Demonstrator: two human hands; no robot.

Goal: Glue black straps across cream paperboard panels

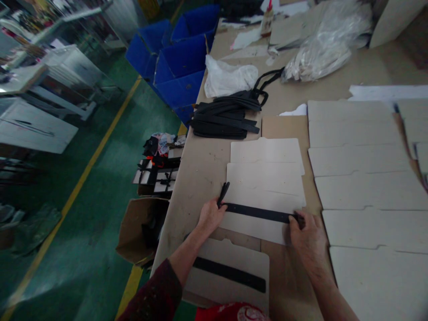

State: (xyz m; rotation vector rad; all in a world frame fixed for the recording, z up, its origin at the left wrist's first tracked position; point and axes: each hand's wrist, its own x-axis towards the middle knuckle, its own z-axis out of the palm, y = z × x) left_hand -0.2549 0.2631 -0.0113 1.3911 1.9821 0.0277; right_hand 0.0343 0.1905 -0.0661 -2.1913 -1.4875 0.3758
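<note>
A flat black strip (257, 212) lies across a pale cardboard panel (254, 228), its two ends under my hands. My left hand (211, 216) is closed at the strip's left end, with short black strip ends (223, 192) sticking up from its fingers. At the right end, my right hand (308, 234) pinches the strip, thumb on top. Beyond them, more pale panels (264, 174) overlap in a row. Nearer my body, another panel (230, 252) bears a black strip (230, 273) across it.
A pile of black strips (224, 117) sits at the table's left edge beside a white plastic bag (230, 76). Rows of pale panels (364, 191) cover the right side. Blue bins (182, 62) and an open cardboard box (133, 232) stand on the floor to the left.
</note>
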